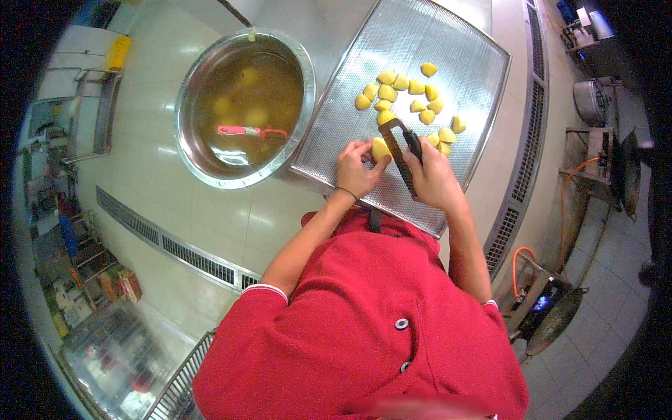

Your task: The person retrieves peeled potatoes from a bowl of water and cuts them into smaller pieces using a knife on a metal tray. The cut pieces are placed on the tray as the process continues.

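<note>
My left hand point(358, 169) steadies a peeled potato piece point(380, 149) between thumb and fingers, on a perforated metal tray point(336, 126). Just right of it, my right hand point(437, 176) grips a cutter point(396, 152) by its black handle, which runs alongside a wide dark blade. The blade's edge looks wavy; whether it touches the potato piece I cannot tell. Beyond both hands lie several yellow potato chunks point(387, 93), loosely spread over the tray. One chunk point(386, 117) sits right at the blade's far end, and others point(447, 135) lie beyond my right hand.
Left of the tray stands a large metal basin point(185, 134) of cloudy water with potatoes point(256, 116) in it and a red-handled peeler point(237, 130) at the surface. Floor drain grates point(197, 258) run on both sides. Woks point(556, 323) and a metal pot point(590, 102) stand at the right.
</note>
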Demonstrator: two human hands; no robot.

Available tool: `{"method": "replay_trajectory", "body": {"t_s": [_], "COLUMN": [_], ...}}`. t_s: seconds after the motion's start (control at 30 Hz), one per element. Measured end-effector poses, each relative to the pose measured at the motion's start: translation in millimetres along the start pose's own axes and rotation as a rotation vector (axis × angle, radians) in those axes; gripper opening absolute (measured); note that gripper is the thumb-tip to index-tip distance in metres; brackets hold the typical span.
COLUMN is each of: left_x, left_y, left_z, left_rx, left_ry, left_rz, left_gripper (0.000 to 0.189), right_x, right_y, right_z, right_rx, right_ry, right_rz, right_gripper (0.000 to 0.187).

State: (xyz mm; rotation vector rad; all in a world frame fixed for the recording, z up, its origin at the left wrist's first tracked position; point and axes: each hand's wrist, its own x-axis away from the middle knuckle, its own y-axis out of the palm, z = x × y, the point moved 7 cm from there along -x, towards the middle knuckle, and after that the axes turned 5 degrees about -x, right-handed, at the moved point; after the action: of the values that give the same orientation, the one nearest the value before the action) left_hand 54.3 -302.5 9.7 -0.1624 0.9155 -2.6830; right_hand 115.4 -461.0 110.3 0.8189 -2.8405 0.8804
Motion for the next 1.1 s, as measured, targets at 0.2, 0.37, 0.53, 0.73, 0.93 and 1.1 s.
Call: {"method": "replay_trajectory", "body": {"t_s": [0.2,0.37,0.53,0.73,0.93,1.1], "left_x": [-1,-1,-2,-1,3,5], "left_y": [-3,-2,-2,1,1,0], "left_z": [-1,-2,-2,-2,-5,0], "left_rx": [-0.048,-0.050,-0.077,-0.119,-0.092,-0.208], "left_ry": [-0.020,-0.005,0.014,0.024,0.091,0.100], "left_rz": [0.001,0.012,0.019,0.027,0.111,0.040], "left_gripper": [0.049,0.049,0.047,0.041,0.038,0.039], "right_x": [-6,-13,-18,-19,-22,-18], "right_y": [0,1,3,3,20,17], "right_z": [6,8,9,5,17,15], "right_rx": [0.000,0.018,-0.008,-0.010,-0.011,0.087], "right_ry": [0.055,0.029,0.068,0.058,0.093,-0.010], "right_rz": [-0.033,-0.046,-0.086,-0.047,-0.030,0.057], "right_gripper": [0.021,0.022,0.023,0.023,0.022,0.023]}}
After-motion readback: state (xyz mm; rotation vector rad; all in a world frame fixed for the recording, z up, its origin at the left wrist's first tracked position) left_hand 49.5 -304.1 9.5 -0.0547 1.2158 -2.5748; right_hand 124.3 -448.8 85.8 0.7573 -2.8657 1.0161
